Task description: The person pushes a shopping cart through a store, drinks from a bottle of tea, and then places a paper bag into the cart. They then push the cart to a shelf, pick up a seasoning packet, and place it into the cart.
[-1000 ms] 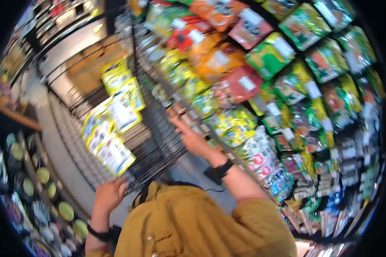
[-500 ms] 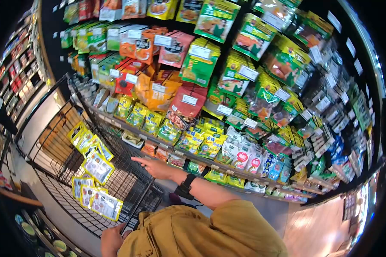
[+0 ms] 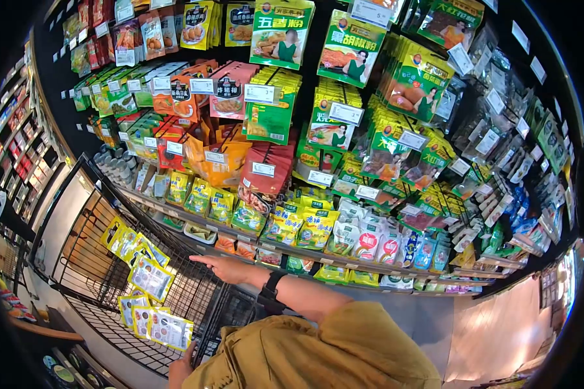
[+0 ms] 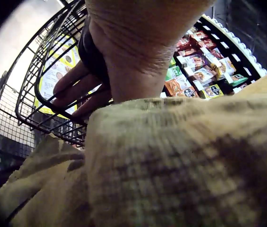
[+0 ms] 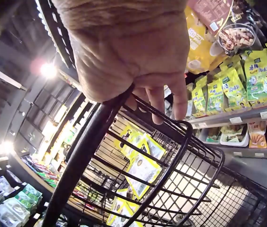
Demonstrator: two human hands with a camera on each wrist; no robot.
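A black wire shopping cart (image 3: pixel 78 295) stands in front of me. Inside it lie several yellow-edged flat packets (image 3: pixel 152 279), some overlapping. My right hand (image 3: pixel 226 267) rests with its palm on the black cart handle (image 5: pixel 84 153); its fingers stretch forward over the wire, the index finger pointing out straight. My left hand (image 3: pixel 180 369) is at the near left side of the cart, partly hidden by the sleeve in the head view. In the left wrist view its palm lies over a black bar, and the fingers (image 4: pixel 72 82) extend loosely across the wire.
A long rack of hanging seasoning packets (image 3: pixel 279 107) fills the far side. Below, a ledge holds yellow pouches (image 3: pixel 316 227) and white pouches (image 3: pixel 369 236). A wooden-edged display (image 3: pixel 48 329) stands at the left. Pale floor (image 3: pixel 489 330) shows at the right.
The head view has swung right to face the rack, and the cart appears farther left in it. The left hand now sits nearer the bottom edge. The packets stay in the cart.
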